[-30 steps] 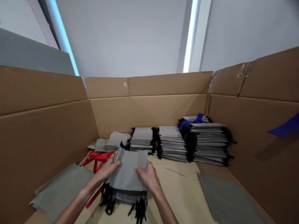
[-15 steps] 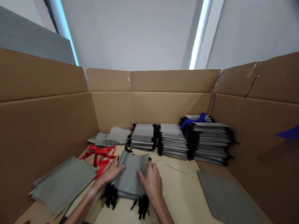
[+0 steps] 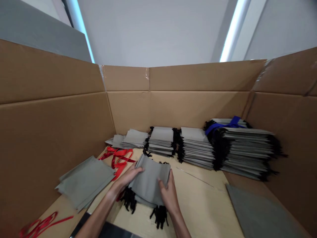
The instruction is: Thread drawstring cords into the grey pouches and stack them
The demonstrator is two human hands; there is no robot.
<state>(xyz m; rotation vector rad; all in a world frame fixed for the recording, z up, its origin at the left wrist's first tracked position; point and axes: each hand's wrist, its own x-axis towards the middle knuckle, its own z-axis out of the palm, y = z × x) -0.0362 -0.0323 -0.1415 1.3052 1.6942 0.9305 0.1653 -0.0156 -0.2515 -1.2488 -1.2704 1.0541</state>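
Observation:
Between my hands is a small stack of flat grey cloth pieces [image 3: 151,180], with black tassel-like ends hanging out at its near corners. My left hand [image 3: 133,172] grips the stack's left edge, thumb on top. On the right edge, my right hand [image 3: 169,192] has its thumb on the top face and its fingers along the side. The stack is tilted a little, its top sheet slightly bowed. Beneath it lies a pale yellowish board [image 3: 198,201]. Red ribbon [image 3: 119,157] lies loose just beyond my left hand.
Along the back stand a low grey pile [image 3: 135,138], two black-ended stacks [image 3: 160,140] [image 3: 196,145] and a taller stack [image 3: 247,150] beside a blue ribbon [image 3: 226,125]. Grey sheets lie left [image 3: 86,181] and right [image 3: 262,211]. More red ribbon [image 3: 42,226] lies front left. Cardboard walls [image 3: 198,107] surround everything.
The view has shifted, so the surroundings appear further right. Both hands still hold the grey stack, which is now tilted more. My right fingers have wrapped further along its side.

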